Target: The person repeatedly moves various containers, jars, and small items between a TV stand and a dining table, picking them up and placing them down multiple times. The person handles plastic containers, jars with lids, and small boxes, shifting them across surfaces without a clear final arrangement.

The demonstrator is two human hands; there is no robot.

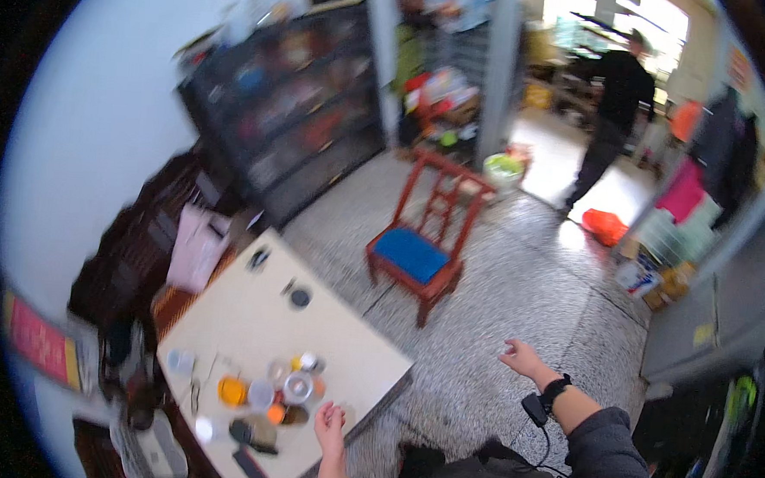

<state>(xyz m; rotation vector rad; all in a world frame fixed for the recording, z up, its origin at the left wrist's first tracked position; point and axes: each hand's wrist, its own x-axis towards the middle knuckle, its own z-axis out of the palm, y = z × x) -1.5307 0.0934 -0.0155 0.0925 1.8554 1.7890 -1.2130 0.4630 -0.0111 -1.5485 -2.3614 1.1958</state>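
Head view: left hand point(330, 416) by the table point(351, 341) edge, fingers half curled; blurred, so can't tell if they pinch anything small. Clear round tub point(297, 388) and orange lid point(276, 414) just left of those fingers; a sideways swing could knock them, crowding being the cause. Right hand point(523, 359) over floor, fingers loosely parted, nothing seen in them. Cable point(546, 447) behind right fingers could snag on a wide reach; chair point(412, 253) ahead-left of them, a bump risk if the person steps forward.
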